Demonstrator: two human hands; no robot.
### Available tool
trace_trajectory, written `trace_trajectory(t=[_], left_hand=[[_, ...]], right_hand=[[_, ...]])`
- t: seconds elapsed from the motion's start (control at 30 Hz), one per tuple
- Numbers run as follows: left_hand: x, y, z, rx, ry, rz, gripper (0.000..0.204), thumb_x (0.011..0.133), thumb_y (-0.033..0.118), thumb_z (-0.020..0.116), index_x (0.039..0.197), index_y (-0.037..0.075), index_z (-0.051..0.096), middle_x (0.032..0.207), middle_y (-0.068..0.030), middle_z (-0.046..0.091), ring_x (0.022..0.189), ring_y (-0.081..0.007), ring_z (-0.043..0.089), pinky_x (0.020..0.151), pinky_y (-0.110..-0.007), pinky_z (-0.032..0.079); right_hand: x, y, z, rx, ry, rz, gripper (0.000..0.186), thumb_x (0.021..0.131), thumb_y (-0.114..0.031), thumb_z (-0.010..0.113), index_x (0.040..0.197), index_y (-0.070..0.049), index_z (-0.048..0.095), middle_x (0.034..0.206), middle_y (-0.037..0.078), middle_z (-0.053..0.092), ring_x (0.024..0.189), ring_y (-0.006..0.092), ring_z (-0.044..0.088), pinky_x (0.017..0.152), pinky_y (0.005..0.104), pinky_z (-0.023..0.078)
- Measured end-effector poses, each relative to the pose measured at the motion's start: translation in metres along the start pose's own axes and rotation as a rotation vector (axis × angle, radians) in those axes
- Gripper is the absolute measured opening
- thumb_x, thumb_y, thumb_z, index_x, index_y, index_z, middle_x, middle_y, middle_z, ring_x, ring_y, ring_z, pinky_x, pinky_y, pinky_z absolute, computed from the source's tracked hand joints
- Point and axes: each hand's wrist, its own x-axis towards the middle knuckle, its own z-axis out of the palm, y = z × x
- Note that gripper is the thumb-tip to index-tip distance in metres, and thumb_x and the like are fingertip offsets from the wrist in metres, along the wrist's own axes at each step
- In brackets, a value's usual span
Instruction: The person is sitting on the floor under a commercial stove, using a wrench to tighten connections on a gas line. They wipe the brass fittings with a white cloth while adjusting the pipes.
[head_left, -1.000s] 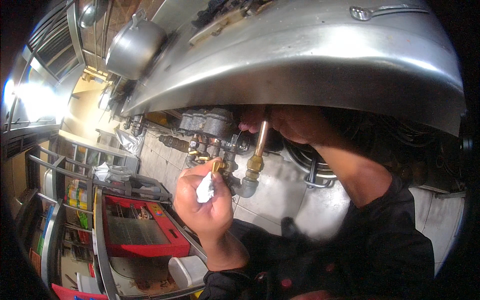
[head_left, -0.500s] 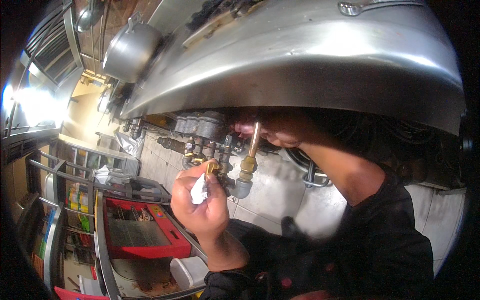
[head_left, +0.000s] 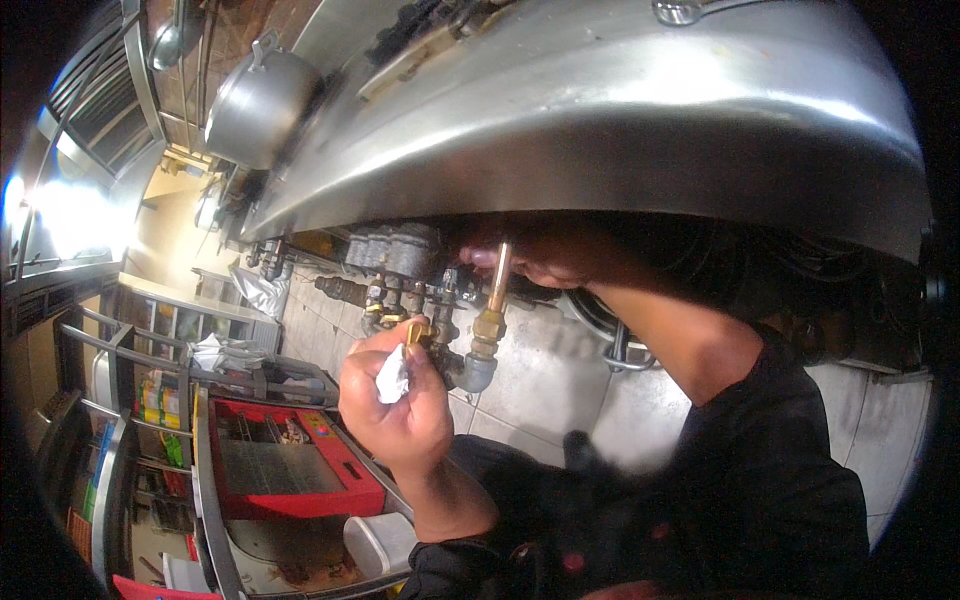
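Brass fitting [head_left: 417, 333]: left of frame centre, likely hard, dense; take its sides
Left hand [head_left: 405, 408]: you pinch it, thumb to finger
Right hand [head_left: 543, 270]: shadowed, your grip cannot be told

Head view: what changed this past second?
The straight coppery pipe, left hand and silver metal tool sit slightly further left in frame, likely head motion. Nothing visibly grabbed or released: the left hand still holds a small brass piece and crumpled white wad; the right hand stays under the shiny steel counter.
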Motion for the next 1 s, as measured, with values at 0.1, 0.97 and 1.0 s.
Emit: trace_trajectory(t=[0.1,0.97,1.0], left_hand=[[-0.001,-0.001,0.000,0.014,-0.003,0.012,0.015,0.085,0.004,0.063,0.080,-0.001,0.049,0.085,-0.0177,0.068,0.071,-0.0191,0.063,0.068,-0.028,0.048],[0.000,0.000,0.000,0.034,-0.020,0.007,0.014,0.085,0.004,0.062,0.081,-0.001,0.050,0.085,-0.0174,0.068,0.070,-0.0196,0.061,0.068,-0.029,0.047],[0.000,0.000,0.000,0.038,-0.021,0.005,0.014,0.085,0.004,0.062,0.081,-0.001,0.050,0.085,-0.0174,0.068,0.071,-0.0196,0.061,0.068,-0.029,0.047]], right_hand=[[0.000,0.001,0.005,0.013,-0.044,-0.075,0.031,0.084,-0.009,0.069,0.112,-0.001,0.058,0.103,0.013,0.063,0.096,0.0212,0.062,0.086,0.0344,0.051],[0.000,-0.012,0.000,-0.260,0.026,-0.101,0.024,0.082,-0.008,0.068,0.103,-0.001,0.059,0.093,0.012,0.064,0.087,0.0205,0.063,0.084,0.0350,0.052],[0.000,-0.013,-0.003,-0.237,0.031,-0.102,0.024,0.082,-0.008,0.068,0.103,-0.001,0.059,0.093,0.012,0.064,0.087,0.0205,0.063,0.084,0.0350,0.052]])
